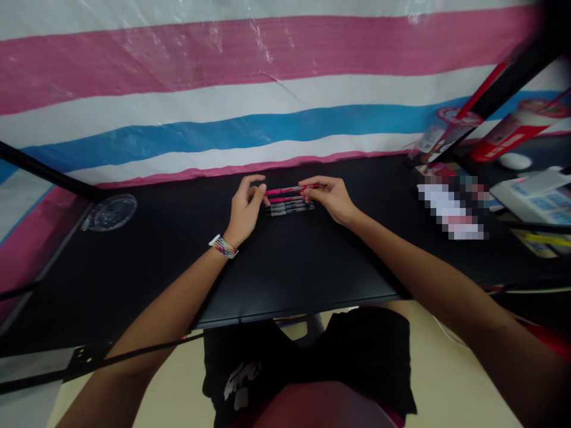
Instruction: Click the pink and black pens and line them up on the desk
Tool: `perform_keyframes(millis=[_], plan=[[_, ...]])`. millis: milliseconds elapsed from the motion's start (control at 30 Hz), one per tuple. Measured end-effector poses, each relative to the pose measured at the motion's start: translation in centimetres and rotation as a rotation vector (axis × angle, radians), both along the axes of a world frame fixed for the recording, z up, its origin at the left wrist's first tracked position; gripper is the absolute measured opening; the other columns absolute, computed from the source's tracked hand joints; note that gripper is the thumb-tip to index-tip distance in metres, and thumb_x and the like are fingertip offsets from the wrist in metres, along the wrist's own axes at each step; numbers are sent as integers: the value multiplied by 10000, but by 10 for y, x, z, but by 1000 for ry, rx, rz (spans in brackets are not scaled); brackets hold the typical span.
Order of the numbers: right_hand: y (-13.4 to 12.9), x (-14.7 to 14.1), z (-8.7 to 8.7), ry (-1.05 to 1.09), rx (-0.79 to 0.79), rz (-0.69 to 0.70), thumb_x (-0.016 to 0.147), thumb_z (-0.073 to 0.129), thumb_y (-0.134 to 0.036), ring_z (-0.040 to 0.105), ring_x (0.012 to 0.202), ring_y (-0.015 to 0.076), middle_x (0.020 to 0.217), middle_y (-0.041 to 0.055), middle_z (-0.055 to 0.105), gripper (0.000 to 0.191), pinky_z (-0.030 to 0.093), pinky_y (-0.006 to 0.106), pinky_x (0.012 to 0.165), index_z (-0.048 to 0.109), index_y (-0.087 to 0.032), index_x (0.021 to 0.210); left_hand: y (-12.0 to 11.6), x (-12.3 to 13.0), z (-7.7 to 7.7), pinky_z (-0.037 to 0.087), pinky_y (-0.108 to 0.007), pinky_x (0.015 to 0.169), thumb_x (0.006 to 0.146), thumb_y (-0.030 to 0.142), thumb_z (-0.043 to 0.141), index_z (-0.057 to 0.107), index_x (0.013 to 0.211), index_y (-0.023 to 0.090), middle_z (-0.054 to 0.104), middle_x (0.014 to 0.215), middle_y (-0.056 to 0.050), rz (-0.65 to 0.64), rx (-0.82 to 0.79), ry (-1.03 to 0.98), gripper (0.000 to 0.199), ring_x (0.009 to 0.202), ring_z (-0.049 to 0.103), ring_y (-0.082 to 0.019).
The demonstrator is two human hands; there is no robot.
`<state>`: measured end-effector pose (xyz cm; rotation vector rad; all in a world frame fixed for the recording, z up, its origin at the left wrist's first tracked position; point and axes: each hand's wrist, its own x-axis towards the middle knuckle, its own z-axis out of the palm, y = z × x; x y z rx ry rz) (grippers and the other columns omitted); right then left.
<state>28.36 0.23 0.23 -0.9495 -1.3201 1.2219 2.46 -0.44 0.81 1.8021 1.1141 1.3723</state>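
Observation:
Several pens lie side by side in a neat stack of rows on the black desk [285, 267]. The nearer ones are dark and clear pens [289, 208]; beyond them is a pink one. At the far side of the row, a pink-and-red pen [288, 191] spans between my hands. My left hand [248, 205] pinches its pink left end with thumb and fingers. My right hand [329, 196] has its thumb and fingers closed on the red right end. A colourful woven band circles my left wrist.
A clear round plastic lid [110, 212] lies at the desk's left. On the right stand a plastic cup [446, 134] with a red straw, a red-and-white cup [513, 131], papers and a white box [535, 199]. Striped sheeting [267, 53] hangs behind; dark frame bars flank the desk.

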Motion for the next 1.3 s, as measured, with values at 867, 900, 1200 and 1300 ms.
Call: perform_keyframes(millis=[867,900,1200,1300], plan=[[-10,-1,18,243,-194,241,844,782,-509,736,912,275,1114,106,836,517,625,508,956,809,-237,1283,-8,1,12,601,-342,833,974,487,834,826,970,231,810,897,-42,-18,-6,-30,256,836,738,-190],[-11,-1,20,267,-233,287,859,735,-545,740,939,290,1163,127,840,550,627,516,960,803,-226,1302,-8,1,12,601,-340,834,969,490,840,827,970,231,809,896,-40,-17,-4,-37,259,835,739,-187],[-15,-2,24,368,-349,356,862,664,-517,735,1007,295,1181,125,836,499,625,483,982,780,-236,1258,-9,2,13,618,-347,848,958,492,858,836,995,231,826,948,-47,-5,-24,-67,264,861,757,-194],[-15,-2,24,415,-344,364,849,689,-459,739,987,281,1104,113,837,436,623,475,987,788,-240,1214,-9,2,11,630,-353,873,957,507,859,837,1018,232,832,977,-50,-12,-18,-72,282,890,772,-200]])
